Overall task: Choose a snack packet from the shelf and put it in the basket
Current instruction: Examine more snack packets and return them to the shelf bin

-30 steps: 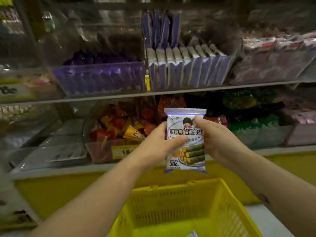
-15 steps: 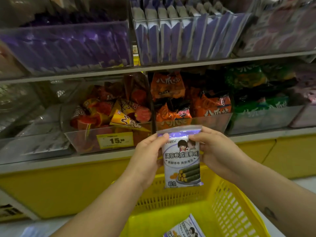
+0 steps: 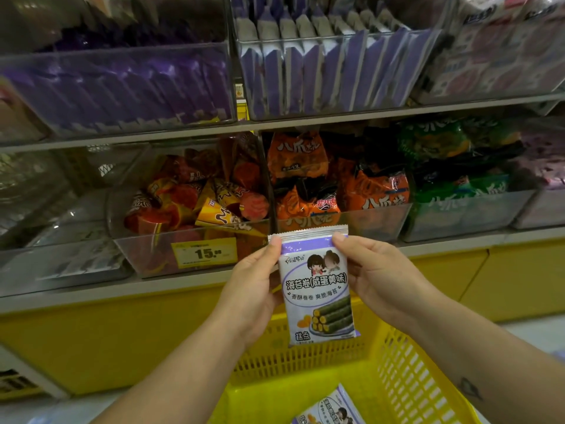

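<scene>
I hold a white and purple snack packet (image 3: 318,289) upright in front of me, above the far end of a yellow plastic basket (image 3: 409,362). My left hand (image 3: 253,289) pinches its upper left edge and my right hand (image 3: 376,270) pinches its upper right corner. The packet shows green seaweed rolls and cartoon figures. A second packet of the same kind (image 3: 330,408) lies on the basket floor. More such packets (image 3: 330,68) stand in a clear bin on the upper shelf.
The lower shelf holds clear bins with orange cone snacks (image 3: 198,203), orange bags (image 3: 336,185) and green bags (image 3: 458,166). A yellow price tag (image 3: 204,254) hangs on one bin. Purple packets (image 3: 122,84) fill the upper left bin. A yellow base panel (image 3: 107,338) runs under the shelves.
Both hands have brought the packet down from shelf height to just above the basket. My view has tilted down, and the basket floor with its packet has come into sight.
</scene>
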Demonstrator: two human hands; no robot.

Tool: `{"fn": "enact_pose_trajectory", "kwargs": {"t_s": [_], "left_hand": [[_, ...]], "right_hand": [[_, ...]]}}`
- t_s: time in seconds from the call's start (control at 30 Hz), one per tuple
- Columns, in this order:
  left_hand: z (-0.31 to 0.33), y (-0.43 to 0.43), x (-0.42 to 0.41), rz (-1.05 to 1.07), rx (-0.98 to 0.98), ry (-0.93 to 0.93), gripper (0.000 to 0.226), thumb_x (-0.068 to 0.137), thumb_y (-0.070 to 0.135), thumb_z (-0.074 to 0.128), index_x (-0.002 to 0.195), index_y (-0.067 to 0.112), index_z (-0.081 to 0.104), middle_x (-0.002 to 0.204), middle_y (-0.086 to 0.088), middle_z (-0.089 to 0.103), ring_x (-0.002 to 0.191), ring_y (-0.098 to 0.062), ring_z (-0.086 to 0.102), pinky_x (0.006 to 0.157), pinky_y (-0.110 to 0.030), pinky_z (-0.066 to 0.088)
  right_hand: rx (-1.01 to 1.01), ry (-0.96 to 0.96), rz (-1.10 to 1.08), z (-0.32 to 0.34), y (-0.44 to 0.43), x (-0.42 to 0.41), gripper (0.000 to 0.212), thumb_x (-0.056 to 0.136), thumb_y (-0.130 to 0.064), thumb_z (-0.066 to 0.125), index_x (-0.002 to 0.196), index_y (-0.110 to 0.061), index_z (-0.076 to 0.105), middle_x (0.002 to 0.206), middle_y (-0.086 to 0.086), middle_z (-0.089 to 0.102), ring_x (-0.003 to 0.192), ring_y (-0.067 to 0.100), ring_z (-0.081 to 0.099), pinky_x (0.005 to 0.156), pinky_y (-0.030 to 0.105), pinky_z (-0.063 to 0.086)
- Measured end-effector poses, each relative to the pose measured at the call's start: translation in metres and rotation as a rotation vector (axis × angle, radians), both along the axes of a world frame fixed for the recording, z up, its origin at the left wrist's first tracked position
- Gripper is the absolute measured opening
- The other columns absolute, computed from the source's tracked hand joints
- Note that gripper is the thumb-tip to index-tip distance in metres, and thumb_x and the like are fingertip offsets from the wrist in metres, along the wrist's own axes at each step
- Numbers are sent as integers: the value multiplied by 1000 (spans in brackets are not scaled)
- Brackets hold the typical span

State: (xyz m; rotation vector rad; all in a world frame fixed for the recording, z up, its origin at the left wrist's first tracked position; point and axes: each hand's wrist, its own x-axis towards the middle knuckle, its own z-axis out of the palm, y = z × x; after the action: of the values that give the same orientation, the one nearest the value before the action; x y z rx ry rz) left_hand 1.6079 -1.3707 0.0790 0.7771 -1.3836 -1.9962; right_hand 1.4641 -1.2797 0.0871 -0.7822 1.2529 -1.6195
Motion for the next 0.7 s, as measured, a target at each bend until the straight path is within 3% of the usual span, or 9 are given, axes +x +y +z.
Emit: {"fn": "enact_pose_trajectory", "kwargs": {"t_s": [0.1,0.27,0.37,0.47,0.57,0.7], "left_hand": [[0,-2,0,10,58,23,38,90,42,50,100,13,72,93,-6,75,75,-11,68,77,-35,50],[5,-4,-1,-23,114,42,49,77,46,56,108,10,70,100,-9,74,85,-18,65,83,-40,46],[8,-8,0,13,124,62,49,77,45,55,108,9,70,98,-9,74,93,-25,66,86,-43,51],[11,-14,2,29,166,98,50,79,45,54,109,8,68,110,-15,71,112,-33,63,97,-52,48],[13,-19,4,-38,203,63,51,78,45,55,112,9,68,118,-14,69,115,-32,61,93,-49,50],[15,-19,14,-284,173,-16,43,79,36,61,117,18,69,123,-9,66,101,-21,66,70,-41,59]], "right_hand": [[12,-18,-14,1,-1,2,38,83,-38,58,95,-5,72,97,15,75,85,17,72,69,25,57],[94,-26,-40,6,-3,-4,36,97,-39,48,96,-14,74,96,10,75,87,18,71,75,35,55],[189,163,201,12,3,-10,42,89,-51,50,112,-21,69,111,5,73,102,20,68,81,36,54],[270,160,411,14,10,-12,38,84,-37,59,114,-16,68,114,10,71,97,20,69,83,37,56],[288,73,403,15,12,-11,38,84,-29,57,115,-8,65,111,16,70,95,23,68,86,40,55],[259,-98,325,19,11,-16,42,89,-28,52,124,-6,58,119,22,66,104,32,64,83,44,58]]}}
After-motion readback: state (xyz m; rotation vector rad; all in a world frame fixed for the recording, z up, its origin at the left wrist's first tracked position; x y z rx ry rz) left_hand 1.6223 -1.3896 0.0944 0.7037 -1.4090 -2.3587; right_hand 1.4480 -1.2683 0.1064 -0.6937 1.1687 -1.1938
